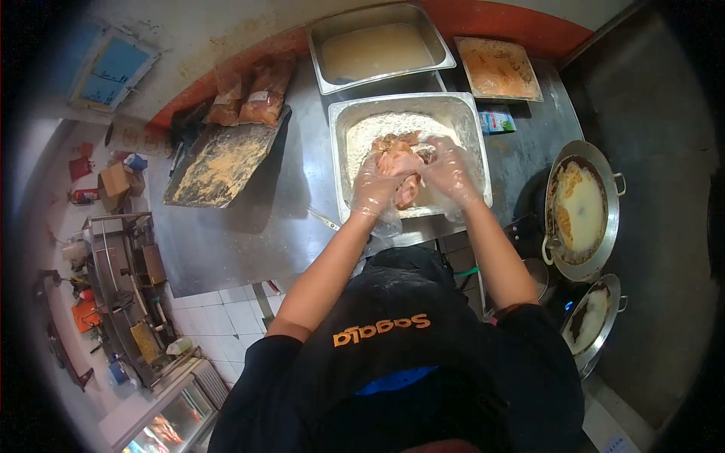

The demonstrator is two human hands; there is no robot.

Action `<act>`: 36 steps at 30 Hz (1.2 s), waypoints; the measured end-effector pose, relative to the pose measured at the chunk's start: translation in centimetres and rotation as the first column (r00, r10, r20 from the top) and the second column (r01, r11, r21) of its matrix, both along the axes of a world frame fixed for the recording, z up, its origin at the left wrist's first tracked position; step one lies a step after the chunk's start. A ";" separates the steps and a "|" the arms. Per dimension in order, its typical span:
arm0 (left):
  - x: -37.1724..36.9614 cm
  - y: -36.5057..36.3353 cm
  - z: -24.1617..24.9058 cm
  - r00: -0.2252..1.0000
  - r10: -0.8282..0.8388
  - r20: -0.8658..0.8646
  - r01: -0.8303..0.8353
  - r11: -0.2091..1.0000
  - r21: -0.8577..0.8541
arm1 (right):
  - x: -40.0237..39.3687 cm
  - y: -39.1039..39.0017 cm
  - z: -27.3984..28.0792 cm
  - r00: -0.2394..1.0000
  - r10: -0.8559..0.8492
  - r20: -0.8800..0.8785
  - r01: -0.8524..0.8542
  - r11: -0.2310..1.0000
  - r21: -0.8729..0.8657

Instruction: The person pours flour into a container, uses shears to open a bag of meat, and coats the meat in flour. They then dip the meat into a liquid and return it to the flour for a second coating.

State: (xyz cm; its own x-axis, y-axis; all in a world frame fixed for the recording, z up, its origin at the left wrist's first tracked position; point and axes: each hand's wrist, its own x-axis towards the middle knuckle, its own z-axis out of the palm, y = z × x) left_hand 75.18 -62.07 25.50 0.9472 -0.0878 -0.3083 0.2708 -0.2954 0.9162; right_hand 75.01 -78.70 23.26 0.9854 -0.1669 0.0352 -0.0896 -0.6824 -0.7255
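Note:
Raw chicken pieces point(400, 162) are gathered between my two hands over a steel pan point(336, 143) of white flour point(411, 122). My left hand point(376, 187), in a clear plastic glove, is closed around the left side of the chicken. From the right, my right hand point(451, 172), gloved the same way, grips the other side, its fingertips against a darker piece. Some pink pieces hang below the hands toward the near side of the pan. Flour dusts the pan's inner walls.
Behind the pan stands a deep steel pan point(321, 64) of cloudy liquid. A breadcrumb-covered tray point(223, 162) and bagged meat point(266, 94) lie left. An orange-coated tray point(498, 68) sits back right. Two pans of foaming oil point(581, 208) flank the table's right side.

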 end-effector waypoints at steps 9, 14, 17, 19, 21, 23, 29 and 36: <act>1.6 1.5 -1.4 0.983 -0.147 -0.108 0.154 0.986 0.066 | 0.9 1.7 2.7 0.931 0.229 -0.285 -0.210 0.973 0.097; 1.6 2.8 -6.3 0.961 -0.248 0.125 0.235 0.966 0.110 | 0.8 -0.7 -4.8 0.962 0.231 -0.146 -0.045 0.662 0.748; 0.7 2.4 -2.8 0.885 -0.446 0.132 0.257 0.704 0.662 | 2.3 -4.4 -5.3 0.983 0.151 -0.100 -0.032 0.691 0.723; 1.0 1.8 -1.8 0.872 -0.469 0.141 0.226 0.641 0.733 | 1.8 -5.4 -1.7 0.990 0.139 -0.015 -0.133 0.971 0.197; 1.8 1.3 -1.6 0.852 -0.500 0.155 0.191 0.572 0.797 | 1.6 -4.2 3.1 0.983 0.061 -0.174 -0.041 0.992 0.118; 2.7 0.9 -1.2 0.793 -0.587 0.165 0.178 0.481 0.859 | 1.0 -2.9 4.1 0.993 -0.077 -0.092 0.076 0.997 -0.021; 4.1 -0.2 -2.1 0.766 -0.639 0.068 0.301 0.450 0.841 | 2.3 0.3 -1.6 0.929 0.369 0.016 -0.353 0.901 -0.253; 3.5 2.4 -3.5 0.749 -0.644 0.156 0.255 0.498 0.829 | 3.2 0.8 2.0 0.825 0.464 -0.322 -0.556 0.771 -0.311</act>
